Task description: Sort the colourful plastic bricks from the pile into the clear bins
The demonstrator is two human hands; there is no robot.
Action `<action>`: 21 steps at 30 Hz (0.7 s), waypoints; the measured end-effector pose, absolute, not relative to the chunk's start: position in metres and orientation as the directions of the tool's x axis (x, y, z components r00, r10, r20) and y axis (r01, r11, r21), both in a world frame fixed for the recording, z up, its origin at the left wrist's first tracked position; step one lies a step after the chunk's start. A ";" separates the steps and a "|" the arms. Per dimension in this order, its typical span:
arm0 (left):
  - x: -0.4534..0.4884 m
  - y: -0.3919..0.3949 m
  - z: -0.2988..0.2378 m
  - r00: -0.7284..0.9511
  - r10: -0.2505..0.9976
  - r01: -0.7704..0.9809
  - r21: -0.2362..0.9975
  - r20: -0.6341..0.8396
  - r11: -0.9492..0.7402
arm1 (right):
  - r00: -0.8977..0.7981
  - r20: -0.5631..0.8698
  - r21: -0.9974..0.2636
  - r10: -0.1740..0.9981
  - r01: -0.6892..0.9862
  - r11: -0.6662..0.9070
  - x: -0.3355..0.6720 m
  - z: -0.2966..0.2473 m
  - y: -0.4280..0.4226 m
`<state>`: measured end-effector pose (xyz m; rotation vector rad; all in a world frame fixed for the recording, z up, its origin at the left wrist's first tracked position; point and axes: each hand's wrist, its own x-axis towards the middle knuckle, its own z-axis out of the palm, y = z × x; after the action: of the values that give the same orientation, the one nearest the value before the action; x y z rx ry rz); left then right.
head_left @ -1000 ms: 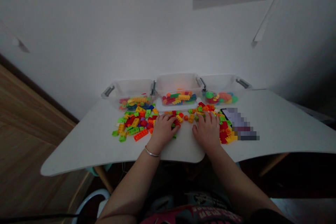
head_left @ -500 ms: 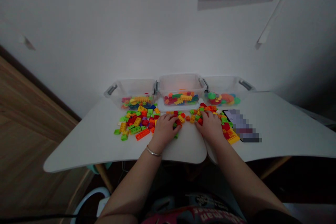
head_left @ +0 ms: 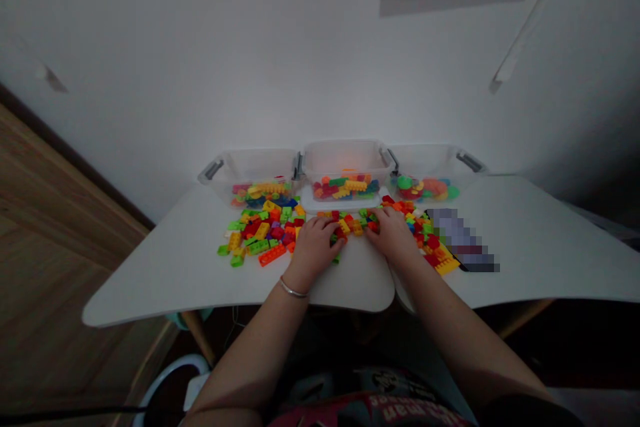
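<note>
- The left hand [head_left: 315, 243] lies palm down at the near middle of the bench [head_left: 165, 280], with its fingers curled over a few small bricks [head_left: 345, 224]. I cannot tell whether it grips one, because the fingertips cover them.
- The right hand [head_left: 395, 237] lies flat just beside it, fingers stretched out and slack. Its tips touch the same bricks and grip nothing that shows.
- Those bricks sit between the two hands, just on the near side of the middle tub [head_left: 345, 160]. The hands probably meet there because it is the easiest reach from the body.
- A bigger left heap [head_left: 260, 235] and a right heap [head_left: 425, 240] lie spread about one layer deep, likely so that each colour and shape shows.
- The pieces are hard, glossy plastic, blocky and studded on top, in red, yellow, orange, green and some purple.
- Three clear tubs with grey clip handles stand side by side along the far wall. The left tub [head_left: 250, 170] and the middle one hold bricks, and the right tub [head_left: 435, 163] holds flat round discs [head_left: 425, 185].
- A thin metal bangle [head_left: 291, 290] circles the left wrist.
- The bench is smooth, white and matt, with rounded edges.
</note>
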<state>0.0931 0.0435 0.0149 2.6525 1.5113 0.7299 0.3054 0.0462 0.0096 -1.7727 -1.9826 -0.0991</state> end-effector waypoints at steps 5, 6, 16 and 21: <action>0.093 0.043 0.016 0.421 0.819 0.815 0.234 0.391 -0.531 | -0.078 0.384 -0.364 0.920 0.903 0.229 0.295 0.011 0.053; 0.094 0.042 0.016 0.419 0.819 0.815 0.235 0.391 -0.530 | -0.088 0.382 -0.375 0.920 0.895 0.242 0.293 0.010 0.054; 0.095 0.041 0.017 0.366 0.847 0.828 0.281 0.385 -0.486 | -0.189 0.449 -0.433 0.873 0.809 0.398 0.286 0.003 0.062; 0.095 0.041 0.017 0.358 0.850 0.830 0.284 0.386 -0.479 | -0.217 0.469 -0.440 0.856 0.783 0.439 0.286 0.004 0.062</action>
<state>0.0950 0.0413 0.0166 2.5557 1.5821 0.7648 0.2863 0.0622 0.0036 -1.3725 -2.0279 0.1403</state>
